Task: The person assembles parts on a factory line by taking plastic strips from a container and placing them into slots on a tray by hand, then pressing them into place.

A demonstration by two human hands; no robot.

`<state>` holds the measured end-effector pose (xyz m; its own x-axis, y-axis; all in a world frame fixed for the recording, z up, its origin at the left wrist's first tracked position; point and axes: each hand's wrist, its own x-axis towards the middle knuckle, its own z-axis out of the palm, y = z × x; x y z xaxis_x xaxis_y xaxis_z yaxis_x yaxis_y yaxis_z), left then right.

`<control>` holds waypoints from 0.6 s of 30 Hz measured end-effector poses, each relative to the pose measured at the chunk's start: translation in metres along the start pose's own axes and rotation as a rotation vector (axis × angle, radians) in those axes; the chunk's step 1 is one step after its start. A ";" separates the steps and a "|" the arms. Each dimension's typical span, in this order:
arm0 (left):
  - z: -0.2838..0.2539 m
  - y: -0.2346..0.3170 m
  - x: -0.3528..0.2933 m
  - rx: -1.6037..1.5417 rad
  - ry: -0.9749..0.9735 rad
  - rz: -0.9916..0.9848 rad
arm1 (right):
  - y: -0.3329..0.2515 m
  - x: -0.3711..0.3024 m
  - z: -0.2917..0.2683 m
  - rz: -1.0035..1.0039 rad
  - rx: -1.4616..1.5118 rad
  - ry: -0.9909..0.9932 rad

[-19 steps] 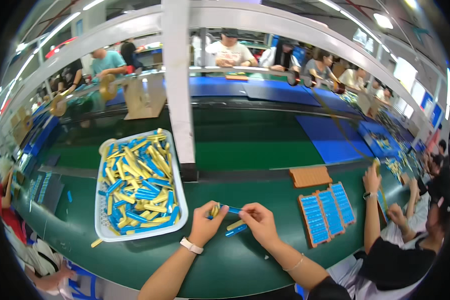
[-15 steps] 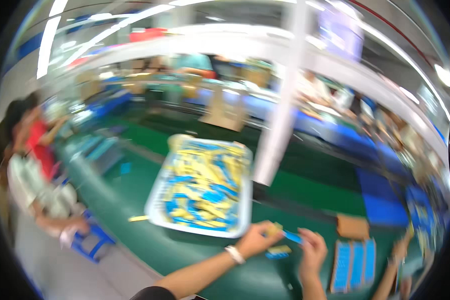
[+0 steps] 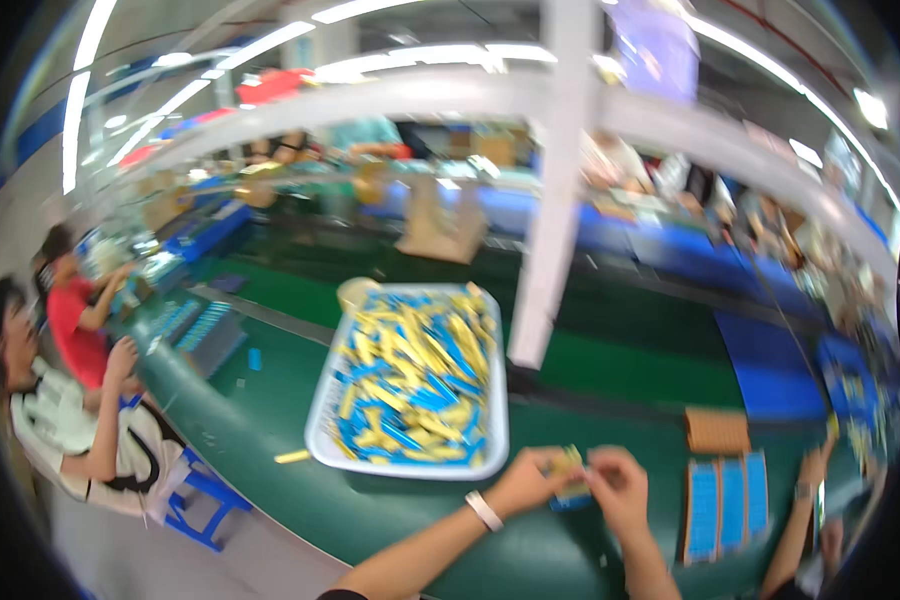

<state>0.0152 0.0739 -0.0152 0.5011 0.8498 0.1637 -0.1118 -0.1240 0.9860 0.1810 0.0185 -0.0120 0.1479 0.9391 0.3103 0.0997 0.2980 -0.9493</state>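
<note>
Closer together than in the earlier frames, both hands have narrowed the gap that a blue strip bridged, while the view has swung left since the first one. The fingers of the left hand (image 3: 532,484) pinch a small, slim yellow piece (image 3: 570,464). The thumb and forefinger of the right hand (image 3: 622,492) come right up to it; blur hides whether they grip anything. Just under the fingertips, a short blue piece (image 3: 572,502) lies on the smooth dark-green tabletop (image 3: 390,525), partly covered. A pale wristband (image 3: 484,511) circles the left wrist.

Left of the hands and farther off stands a white rectangular plastic basket (image 3: 405,470), heaped with slim blue and yellow strips (image 3: 410,370). One loose yellow strip (image 3: 292,457) lies outside its near left corner.

To the right are orange-brown trays filled with rows of blue pieces (image 3: 727,505), side by side, and beyond them a bare orange-brown tray (image 3: 717,430). A co-worker's forearm (image 3: 805,490) reaches in at the far right.

Behind the basket, to its right, rises a white post (image 3: 555,200). At far left sit a person in a pale top (image 3: 65,430) and another in red (image 3: 70,325).
</note>
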 end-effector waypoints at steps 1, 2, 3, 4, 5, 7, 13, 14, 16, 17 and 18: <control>-0.001 0.004 0.002 0.058 0.122 0.088 | -0.007 0.010 -0.001 -0.046 -0.052 0.036; -0.002 0.007 0.005 0.043 0.195 0.093 | -0.005 0.016 -0.007 -0.060 -0.059 0.106; -0.010 -0.009 0.006 0.068 0.213 0.053 | -0.004 0.021 -0.016 -0.070 -0.262 0.158; -0.010 -0.007 0.007 -0.103 0.241 -0.041 | -0.011 0.025 -0.024 -0.109 -0.490 0.178; -0.008 -0.004 0.010 -0.271 0.277 -0.133 | -0.008 0.025 -0.033 -0.095 -0.575 0.171; -0.003 -0.008 0.015 -0.323 0.340 -0.138 | 0.014 0.020 -0.047 -0.059 -0.571 0.090; -0.001 -0.015 0.011 -0.433 0.331 -0.168 | 0.003 -0.006 -0.032 -0.075 -0.861 -0.459; -0.003 -0.016 0.009 -0.485 0.302 -0.175 | 0.006 -0.007 -0.031 -0.071 -0.823 -0.484; -0.008 -0.026 0.006 -0.508 0.254 -0.137 | 0.003 -0.009 -0.028 -0.062 -0.843 -0.496; -0.008 -0.028 0.004 -0.528 0.206 -0.092 | 0.002 -0.009 -0.026 -0.062 -0.864 -0.507; -0.008 -0.029 0.002 -0.550 0.204 -0.090 | 0.003 -0.010 -0.024 -0.055 -0.856 -0.511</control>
<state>0.0125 0.0834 -0.0433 0.3604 0.9326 0.0169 -0.5318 0.1905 0.8252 0.2033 0.0055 -0.0165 -0.2993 0.9486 0.1029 0.7989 0.3081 -0.5166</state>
